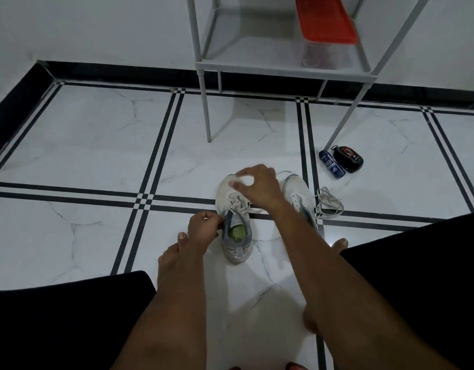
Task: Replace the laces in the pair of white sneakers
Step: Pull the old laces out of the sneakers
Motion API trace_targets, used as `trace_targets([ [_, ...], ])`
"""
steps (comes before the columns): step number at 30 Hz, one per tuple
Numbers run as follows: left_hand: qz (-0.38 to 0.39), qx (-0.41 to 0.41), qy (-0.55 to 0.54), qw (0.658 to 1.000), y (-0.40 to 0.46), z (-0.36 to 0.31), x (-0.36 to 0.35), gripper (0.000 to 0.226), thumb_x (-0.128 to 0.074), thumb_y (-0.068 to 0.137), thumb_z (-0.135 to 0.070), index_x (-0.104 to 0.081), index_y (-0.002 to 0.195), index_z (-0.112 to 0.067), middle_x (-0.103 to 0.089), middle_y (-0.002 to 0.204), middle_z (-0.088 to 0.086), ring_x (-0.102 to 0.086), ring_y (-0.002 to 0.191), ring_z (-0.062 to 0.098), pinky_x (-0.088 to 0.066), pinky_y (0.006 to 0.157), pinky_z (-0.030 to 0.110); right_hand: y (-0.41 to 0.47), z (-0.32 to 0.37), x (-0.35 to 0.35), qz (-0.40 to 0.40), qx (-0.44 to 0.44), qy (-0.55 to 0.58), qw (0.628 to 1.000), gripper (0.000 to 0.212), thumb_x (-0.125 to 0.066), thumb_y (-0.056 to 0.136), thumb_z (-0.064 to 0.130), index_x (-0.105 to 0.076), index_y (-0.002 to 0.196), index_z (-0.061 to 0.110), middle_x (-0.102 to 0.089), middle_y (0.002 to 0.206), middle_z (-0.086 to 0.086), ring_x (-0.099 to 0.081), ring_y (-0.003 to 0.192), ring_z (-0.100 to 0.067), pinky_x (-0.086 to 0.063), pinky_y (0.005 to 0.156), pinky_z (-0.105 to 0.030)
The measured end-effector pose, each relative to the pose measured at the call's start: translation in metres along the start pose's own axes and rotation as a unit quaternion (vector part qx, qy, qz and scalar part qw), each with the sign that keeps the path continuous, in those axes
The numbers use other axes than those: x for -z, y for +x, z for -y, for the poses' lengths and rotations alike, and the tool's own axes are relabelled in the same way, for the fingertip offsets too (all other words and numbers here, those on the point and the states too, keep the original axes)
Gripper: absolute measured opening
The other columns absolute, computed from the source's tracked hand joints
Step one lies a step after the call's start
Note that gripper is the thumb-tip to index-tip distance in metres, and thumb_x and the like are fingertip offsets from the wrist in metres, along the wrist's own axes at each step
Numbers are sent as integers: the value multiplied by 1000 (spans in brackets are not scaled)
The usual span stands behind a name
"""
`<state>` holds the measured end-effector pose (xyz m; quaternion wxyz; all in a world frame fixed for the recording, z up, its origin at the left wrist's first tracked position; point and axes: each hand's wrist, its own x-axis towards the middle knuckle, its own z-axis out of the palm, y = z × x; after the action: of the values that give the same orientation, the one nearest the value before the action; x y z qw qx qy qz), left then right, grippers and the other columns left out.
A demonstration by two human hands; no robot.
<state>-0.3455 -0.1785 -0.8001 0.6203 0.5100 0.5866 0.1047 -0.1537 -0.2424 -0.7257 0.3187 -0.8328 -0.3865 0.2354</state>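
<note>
Left hand [204, 225]: pinches lace at collar of left white mesh sneaker [234, 222] on the marble floor tile [97, 145].
Right hand [254, 186]: curled above toe; grip unclear.
Loose white lace [328, 205]: beside right sneaker [297, 194].
Technique: steady shoe, draw lace evenly.

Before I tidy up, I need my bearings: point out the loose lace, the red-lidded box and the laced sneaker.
loose lace [328, 206], head view, coiled middle
red-lidded box [326, 21], head view, lid
laced sneaker [226, 188], head view, toe
</note>
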Motion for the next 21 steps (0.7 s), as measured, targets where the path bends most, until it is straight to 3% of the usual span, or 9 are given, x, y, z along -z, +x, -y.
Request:
trace_targets([
  [2,-3,0,-6,1000,-1,0,1,2,-79,80,-17,-78,80,-14,-79,82,5,-78,88,25,-64,86,51,-15,-9,-17,60,-4,-76,995,42,-84,78,62,-82,109,33,-64,121,-1,-47,118,-20,-47,97,-39],
  [5,0,3,-10,1000,-3,-1,-1,11,-80,74,-16,-77,83,-11,-79,81,6,-78,88,25,-64,86,50,-33,-23,-42,79,41,-181,979,19,-79,90,43,-84,98,28,-65,112,-4,-53,117,-33,-52,94,-46],
  [7,-1,3,-4,1000,-2,0,-1,17,-79,70,-19,-76,85,-11,-79,81,5,-78,87,24,-64,85,52,-36,-25,-43,64,26,-109,992,12,-75,92,36,-82,92,26,-65,110,0,-53,116,-32,-50,96,-47],
  [11,2,-11,24,1000,2,1,-3,9,-77,67,-28,-77,72,-22,-78,79,2,-77,86,28,-64,85,54,-23,-2,-21,42,-16,64,997,14,-79,93,38,-72,82,32,-61,107,7,-55,110,-18,-48,95,-36],
  [14,-3,-13,30,999,3,1,-3,17,-75,61,-32,-75,74,-21,-78,79,-1,-77,85,24,-64,84,53,-6,27,4,-39,-54,273,960,12,-77,98,32,-78,97,20,-74,105,5,-64,90,-10,-51,86,-31],
  [16,0,-8,23,1000,5,1,-3,25,-75,60,-34,-75,79,-19,-78,79,0,-78,83,25,-64,82,54,5,33,18,-95,-100,341,930,38,-73,101,38,-70,135,22,-69,132,0,-65,111,-11,-48,100,-33],
  [18,0,-9,30,999,5,2,-3,24,-76,62,-32,-75,85,-23,-78,80,-2,-77,83,24,-64,83,53,6,25,23,-79,-172,252,949,92,-70,96,58,-22,169,26,-36,167,-11,-43,148,-26,-38,120,-41],
  [19,-3,-17,45,999,6,2,-4,25,-76,65,-30,-73,90,-27,-78,83,-4,-76,84,22,-63,85,52,1,17,21,-56,-195,184,962,114,-71,92,66,0,170,24,-18,173,-16,-28,157,-32,-30,124,-44],
  [21,-8,-68,97,993,4,-1,-9,28,-75,73,-30,-66,98,-38,-73,98,-9,-73,87,15,-61,88,48,-16,0,9,-5,-196,89,977,135,-78,82,71,10,169,17,-4,174,-19,-19,160,-36,-28,125,-44],
])
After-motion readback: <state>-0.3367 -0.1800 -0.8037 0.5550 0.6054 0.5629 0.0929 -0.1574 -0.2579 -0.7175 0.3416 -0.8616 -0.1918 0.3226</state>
